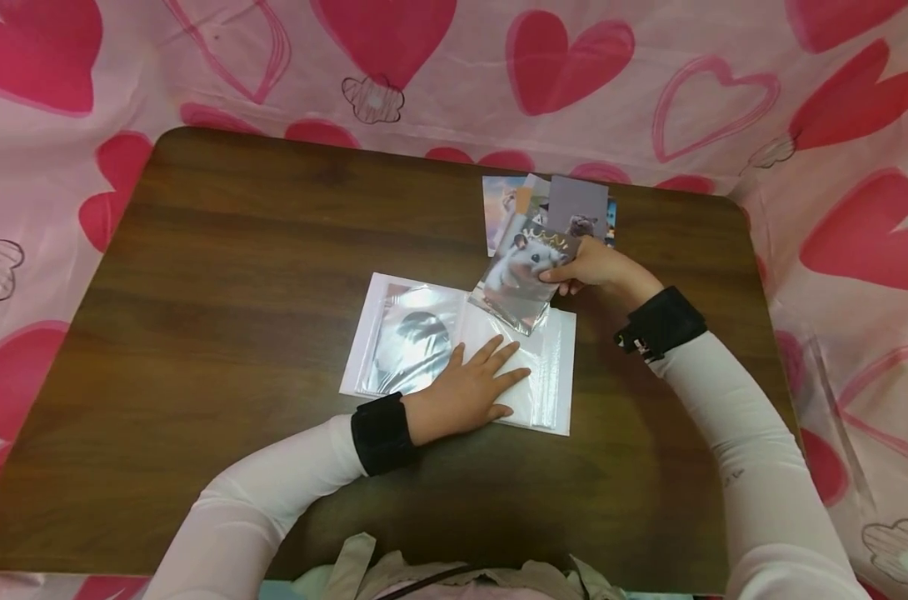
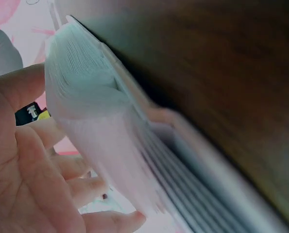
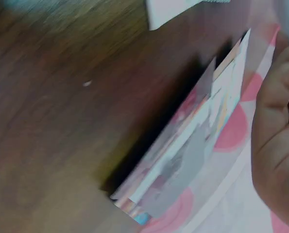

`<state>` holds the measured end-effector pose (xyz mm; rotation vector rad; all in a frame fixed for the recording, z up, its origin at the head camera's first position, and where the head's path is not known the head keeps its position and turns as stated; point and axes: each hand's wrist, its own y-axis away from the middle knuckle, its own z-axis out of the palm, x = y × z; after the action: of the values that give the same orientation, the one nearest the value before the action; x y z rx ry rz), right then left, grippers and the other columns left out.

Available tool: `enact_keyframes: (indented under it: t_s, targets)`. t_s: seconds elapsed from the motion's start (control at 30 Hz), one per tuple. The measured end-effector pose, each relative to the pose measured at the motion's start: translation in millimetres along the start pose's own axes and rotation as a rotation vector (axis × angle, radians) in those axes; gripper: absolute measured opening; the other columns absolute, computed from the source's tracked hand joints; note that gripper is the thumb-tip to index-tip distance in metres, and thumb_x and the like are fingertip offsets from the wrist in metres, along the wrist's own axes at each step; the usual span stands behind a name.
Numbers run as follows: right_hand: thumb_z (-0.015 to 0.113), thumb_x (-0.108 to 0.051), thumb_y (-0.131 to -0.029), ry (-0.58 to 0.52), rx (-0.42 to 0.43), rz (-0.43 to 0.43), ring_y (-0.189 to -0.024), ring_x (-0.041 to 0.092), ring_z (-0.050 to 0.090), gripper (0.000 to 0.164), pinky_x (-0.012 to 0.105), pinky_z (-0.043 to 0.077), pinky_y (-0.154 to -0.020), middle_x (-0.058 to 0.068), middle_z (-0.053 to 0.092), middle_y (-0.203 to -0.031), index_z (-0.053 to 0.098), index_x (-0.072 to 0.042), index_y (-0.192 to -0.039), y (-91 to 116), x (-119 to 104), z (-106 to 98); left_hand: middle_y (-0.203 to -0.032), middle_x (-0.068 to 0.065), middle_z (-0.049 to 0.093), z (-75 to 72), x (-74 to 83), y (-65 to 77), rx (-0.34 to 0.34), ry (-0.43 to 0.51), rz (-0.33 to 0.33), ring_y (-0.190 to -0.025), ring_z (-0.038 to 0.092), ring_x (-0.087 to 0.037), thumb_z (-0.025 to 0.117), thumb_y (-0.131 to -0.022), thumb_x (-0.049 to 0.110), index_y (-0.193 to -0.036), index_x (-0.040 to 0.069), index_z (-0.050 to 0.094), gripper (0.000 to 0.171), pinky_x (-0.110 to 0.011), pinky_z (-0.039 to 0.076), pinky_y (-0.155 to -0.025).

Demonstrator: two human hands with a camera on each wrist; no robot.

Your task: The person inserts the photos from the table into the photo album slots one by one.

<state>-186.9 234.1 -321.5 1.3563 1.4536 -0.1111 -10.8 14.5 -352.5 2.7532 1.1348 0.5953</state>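
A small white photo album (image 1: 565,387) lies spread on the table, with clear plastic sleeves on both sides. Behind glare, its left sleeve shows a picture (image 1: 414,342) with a dark round shape. My left hand (image 1: 461,396) rests on the right page, fingers straight and spread. In the left wrist view the album's thick page edges (image 2: 81,92) stand beside my left hand (image 2: 37,174). My right hand (image 1: 592,265) pinches the right edge of a picture card (image 1: 520,265) showing a white furry animal with a gold crown. The card's lower end overlaps the right page's top edge.
Several loose picture cards (image 1: 578,196) lie overlapping near the table's far edge, just beyond my right hand; the right wrist view shows this card pile (image 3: 178,160) too. Pink heart-patterned cloth (image 1: 439,50) borders the brown wooden table (image 1: 222,250).
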Motion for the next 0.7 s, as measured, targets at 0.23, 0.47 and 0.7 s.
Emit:
enact_keyframes:
  t_s: [0.23, 0.47, 0.7]
  targets:
    - [0.073, -0.017, -0.083, 0.108, -0.063, -0.003, -0.045, 0.013, 0.056, 0.017, 0.027, 0.050, -0.049, -0.002, 0.060, -0.047, 0.065, -0.004, -0.074, -7, -11, 3, -0.159, -0.010, 0.018, -2.9, -3.5, 2.4, 0.019, -0.004, 0.030, -0.144, 0.011, -0.027, 0.052, -0.094, 0.044, -0.148, 0.023, 0.036, 0.061, -0.063, 0.032, -0.104]
    - [0.064, -0.027, -0.090, 0.113, 0.138, -0.100, -0.055, 0.013, 0.049, 0.040, 0.027, 0.041, -0.051, 0.003, 0.059, -0.065, 0.062, 0.005, -0.114, -20, -5, 3, -0.159, -0.009, 0.018, -7.3, 0.1, 10.3, 0.022, -0.051, 0.103, -0.144, 0.012, -0.024, 0.055, -0.093, 0.041, -0.150, 0.019, 0.033, 0.065, -0.058, 0.034, -0.104]
    - [0.063, -0.018, -0.091, 0.165, 0.158, -0.189, -0.064, 0.015, 0.046, 0.028, 0.032, 0.039, -0.060, 0.011, 0.064, -0.093, 0.071, 0.006, -0.104, -22, 2, 16, -0.158, -0.006, 0.023, -3.8, 2.2, 22.0, -0.009, -0.082, 0.191, -0.143, 0.017, -0.023, 0.058, -0.094, 0.015, -0.150, 0.019, 0.033, 0.061, -0.055, 0.037, -0.104]
